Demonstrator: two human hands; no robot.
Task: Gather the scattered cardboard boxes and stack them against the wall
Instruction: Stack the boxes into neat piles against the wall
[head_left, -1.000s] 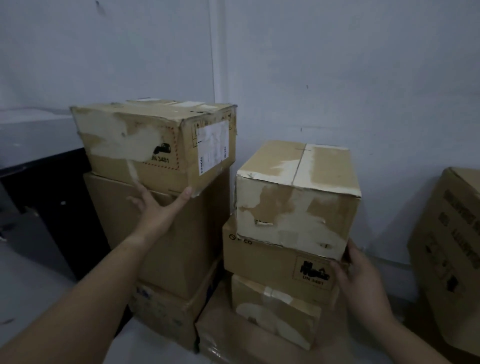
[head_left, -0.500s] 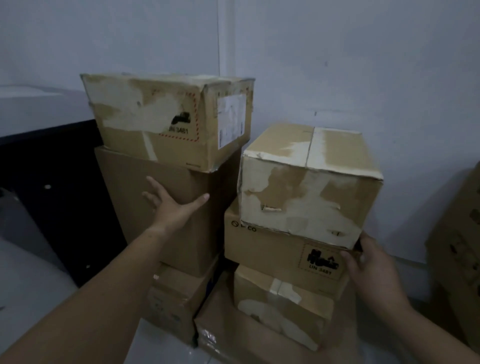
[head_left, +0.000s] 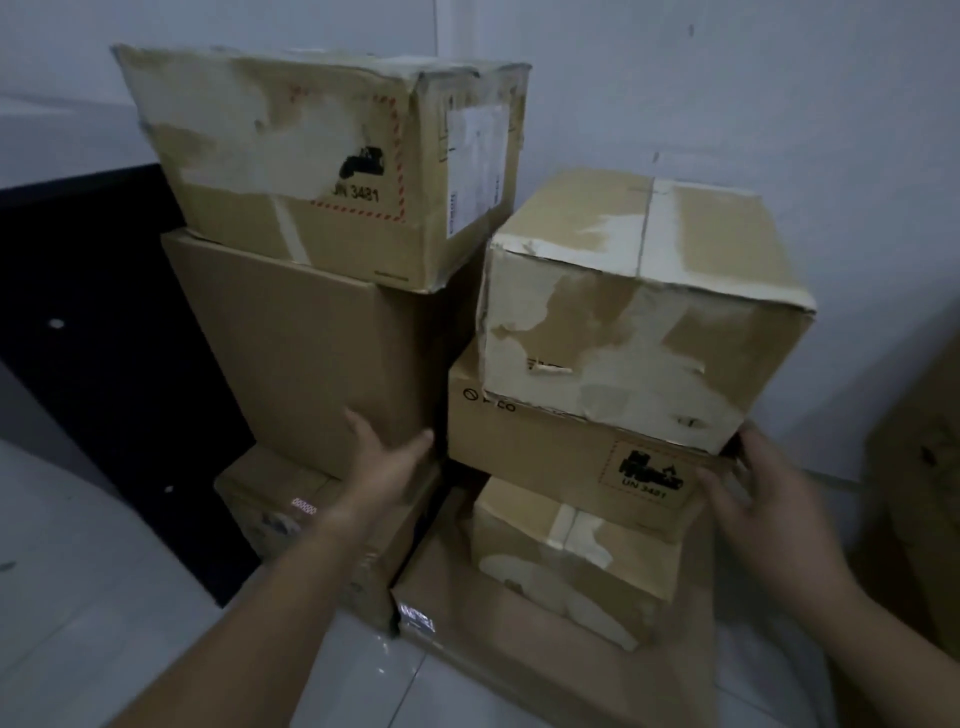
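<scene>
Cardboard everywhere, two stacks against the white wall. Left hand, fingers spread, lies flat on the tall plain box in the left stack. Right hand, also spread, touches the right end of the UN 3481 box (second from top). At 12 o'clock of it sits the torn box; at 11 o'clock, the labelled top box.

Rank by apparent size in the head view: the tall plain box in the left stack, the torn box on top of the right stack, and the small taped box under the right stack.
1. tall plain box
2. torn box, roughly similar to the first; perspective leaves this unsure
3. small taped box, partly hidden
</scene>
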